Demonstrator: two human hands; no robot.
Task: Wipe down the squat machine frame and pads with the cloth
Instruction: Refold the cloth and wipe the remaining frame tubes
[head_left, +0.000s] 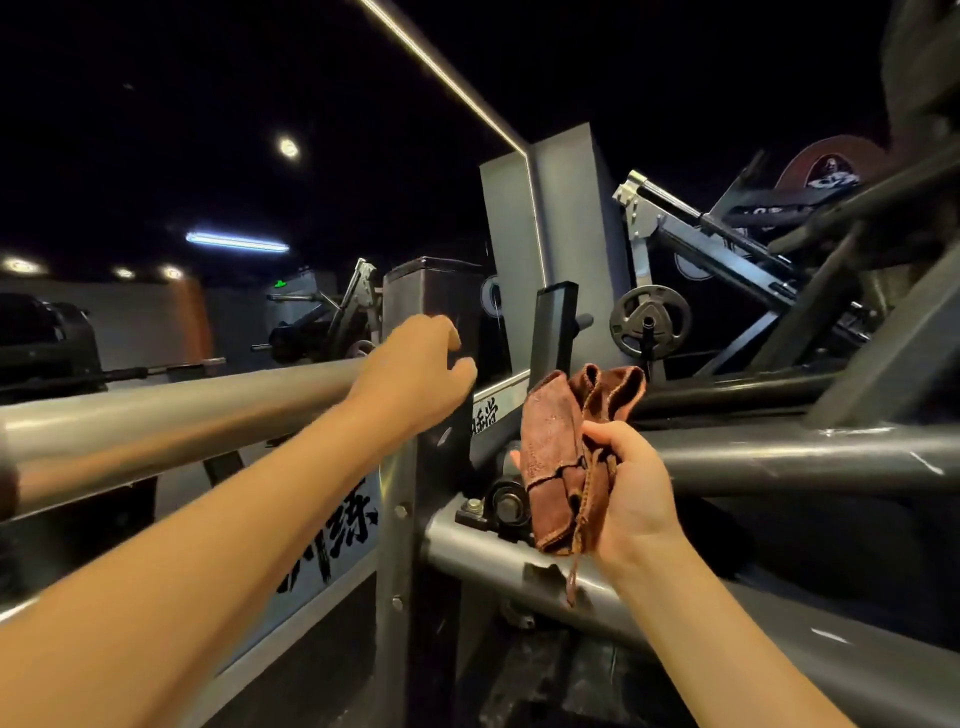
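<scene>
A crumpled reddish-brown cloth (566, 457) is held upright in my right hand (631, 493), fingers curled around its lower part, in front of the grey squat machine frame (810, 457). My left hand (415, 369) reaches forward above a thick grey tube (171, 410), fingers loosely bent, beside the frame's square upright post (415, 296). It holds nothing. Whether it touches the post is unclear. A bolted bearing joint (504, 504) sits just left of the cloth.
A weight plate (649, 319) hangs on a peg behind the frame. More dark machine arms and a red plate (831, 166) crowd the upper right. A panel with black lettering (343, 519) lies lower left. Other gym machines stand in the dim background at left.
</scene>
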